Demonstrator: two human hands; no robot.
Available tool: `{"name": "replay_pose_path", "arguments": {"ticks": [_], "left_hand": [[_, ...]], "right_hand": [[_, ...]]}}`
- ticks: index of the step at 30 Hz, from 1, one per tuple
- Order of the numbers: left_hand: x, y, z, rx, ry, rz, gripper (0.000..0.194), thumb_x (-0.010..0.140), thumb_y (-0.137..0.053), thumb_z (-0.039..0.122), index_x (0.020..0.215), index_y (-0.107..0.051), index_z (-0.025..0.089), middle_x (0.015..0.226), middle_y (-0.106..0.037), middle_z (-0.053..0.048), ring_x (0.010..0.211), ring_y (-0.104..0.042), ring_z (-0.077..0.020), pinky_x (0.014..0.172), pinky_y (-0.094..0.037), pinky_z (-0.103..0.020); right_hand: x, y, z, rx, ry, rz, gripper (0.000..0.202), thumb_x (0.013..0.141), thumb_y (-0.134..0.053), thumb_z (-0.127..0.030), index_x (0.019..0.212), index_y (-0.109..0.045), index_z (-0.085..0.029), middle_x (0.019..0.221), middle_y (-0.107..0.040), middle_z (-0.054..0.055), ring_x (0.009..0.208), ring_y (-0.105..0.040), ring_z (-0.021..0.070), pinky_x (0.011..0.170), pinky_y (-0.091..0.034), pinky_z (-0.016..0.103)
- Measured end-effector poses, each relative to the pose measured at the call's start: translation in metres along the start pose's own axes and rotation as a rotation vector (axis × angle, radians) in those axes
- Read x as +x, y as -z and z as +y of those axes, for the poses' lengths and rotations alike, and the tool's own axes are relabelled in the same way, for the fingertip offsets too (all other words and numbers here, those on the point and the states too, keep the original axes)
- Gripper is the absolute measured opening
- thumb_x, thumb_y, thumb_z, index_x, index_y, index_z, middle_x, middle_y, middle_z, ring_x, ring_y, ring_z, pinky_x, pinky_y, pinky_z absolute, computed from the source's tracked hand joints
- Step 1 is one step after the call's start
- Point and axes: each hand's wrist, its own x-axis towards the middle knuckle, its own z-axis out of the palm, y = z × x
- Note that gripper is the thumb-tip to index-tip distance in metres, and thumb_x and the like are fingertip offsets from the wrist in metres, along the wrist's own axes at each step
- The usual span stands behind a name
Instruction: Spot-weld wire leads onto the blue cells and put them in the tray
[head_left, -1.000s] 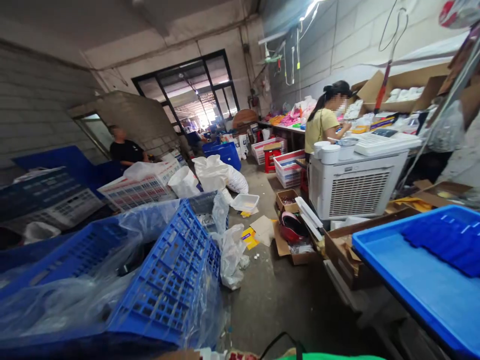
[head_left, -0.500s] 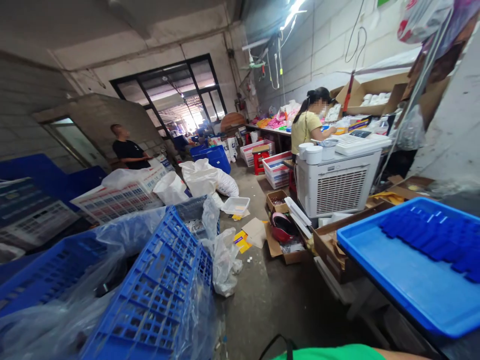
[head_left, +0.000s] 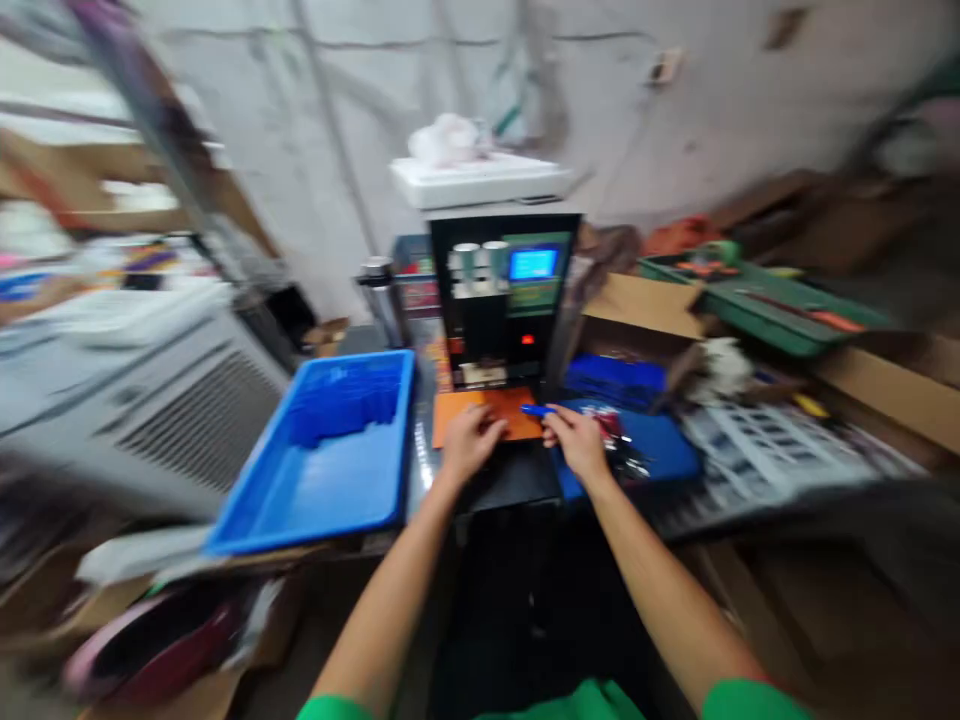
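My left hand [head_left: 469, 442] rests over an orange plate [head_left: 517, 418] at the base of a black machine [head_left: 499, 225] with a lit blue screen. Its thumb stands apart from its fingers, and I see nothing between them. Pinched in the fingers of my right hand [head_left: 576, 438] is a slim blue piece [head_left: 535, 410], its tip pointing left over the orange plate. To the left lies a blue tray [head_left: 330, 490] with a row of dark blue pieces [head_left: 349, 402] along its far side. More blue pieces [head_left: 615, 376] fill a cardboard box right of the machine. Motion blurs fine detail.
Beside my right hand, small red and shiny bits lie on a blue surface [head_left: 664, 445]. Further right are a grey plastic rack [head_left: 780, 450] and a green tray [head_left: 787, 315] with tools. A metal flask [head_left: 382, 300] stands left of the machine; an air cooler [head_left: 180, 420] is far left.
The view has swung right, from the room with two people to the machine at the bench. Both my hands are now in view, the right one holding a slim blue piece.
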Motion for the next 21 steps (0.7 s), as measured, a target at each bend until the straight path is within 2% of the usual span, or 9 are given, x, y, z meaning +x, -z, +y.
{"name": "replay_pose_path", "arguments": {"ticks": [1,3,7,11,14,18,21], "left_hand": [[0.008,-0.002,-0.005,0.003,0.007,0.026,0.031,0.087,-0.061,0.045,0.099,-0.07,0.019,0.088,-0.069,-0.007,0.08,-0.064,-0.0195,0.073,-0.049,-0.031],[0.019,0.0,-0.013,0.01,0.004,0.04,0.033,0.086,-0.061,0.047,0.099,-0.07,0.019,0.089,-0.07,-0.006,0.08,-0.066,-0.0199,0.073,-0.05,-0.03],[0.023,0.006,-0.013,0.096,0.004,0.064,0.037,0.086,-0.058,0.051,0.098,-0.07,0.019,0.09,-0.071,-0.005,0.079,-0.067,-0.0197,0.072,-0.049,-0.03],[0.023,0.006,-0.008,0.172,0.001,0.068,0.038,0.087,-0.054,0.053,0.1,-0.07,0.02,0.091,-0.072,-0.004,0.081,-0.067,-0.0202,0.071,-0.048,-0.029],[0.026,0.005,-0.009,0.201,0.001,0.068,0.039,0.087,-0.054,0.053,0.1,-0.07,0.021,0.091,-0.072,-0.004,0.08,-0.067,-0.0203,0.07,-0.047,-0.029],[0.027,0.007,-0.009,0.195,-0.025,0.084,0.039,0.087,-0.053,0.052,0.098,-0.071,0.019,0.09,-0.072,-0.005,0.08,-0.066,-0.0203,0.07,-0.047,-0.029],[0.026,0.007,-0.009,0.2,-0.02,0.09,0.038,0.087,-0.053,0.052,0.097,-0.071,0.02,0.091,-0.072,-0.005,0.08,-0.066,-0.0204,0.07,-0.047,-0.029]], "right_hand": [[0.004,0.021,0.001,-0.008,-0.002,0.055,0.048,0.083,-0.068,-0.047,0.113,-0.068,-0.009,0.078,-0.068,0.004,0.064,-0.064,0.016,0.06,-0.058,0.032],[0.013,0.048,0.006,-0.012,0.026,0.14,0.054,0.08,-0.068,-0.05,0.116,-0.068,-0.009,0.072,-0.067,0.003,0.059,-0.064,0.0153,0.058,-0.057,0.031],[0.031,0.077,0.014,-0.173,0.208,0.336,0.051,0.085,-0.06,-0.047,0.121,-0.068,-0.012,0.084,-0.067,0.006,0.063,-0.064,0.0145,0.061,-0.057,0.03],[0.051,0.108,0.007,-0.514,0.4,0.474,0.043,0.094,-0.052,-0.038,0.126,-0.066,-0.012,0.096,-0.066,0.012,0.08,-0.066,0.0184,0.079,-0.055,0.032],[0.071,0.124,-0.004,-0.809,0.419,0.445,0.042,0.098,-0.045,-0.029,0.131,-0.062,-0.009,0.104,-0.065,0.016,0.092,-0.065,0.0215,0.09,-0.052,0.033],[0.094,0.124,-0.017,-1.228,0.194,0.296,0.042,0.099,-0.042,-0.019,0.136,-0.056,-0.005,0.111,-0.063,0.02,0.1,-0.065,0.0257,0.092,-0.05,0.034],[0.103,0.115,-0.024,-1.419,0.057,0.221,0.042,0.098,-0.035,-0.011,0.134,-0.055,-0.003,0.113,-0.063,0.023,0.101,-0.065,0.0269,0.088,-0.051,0.034]]}}
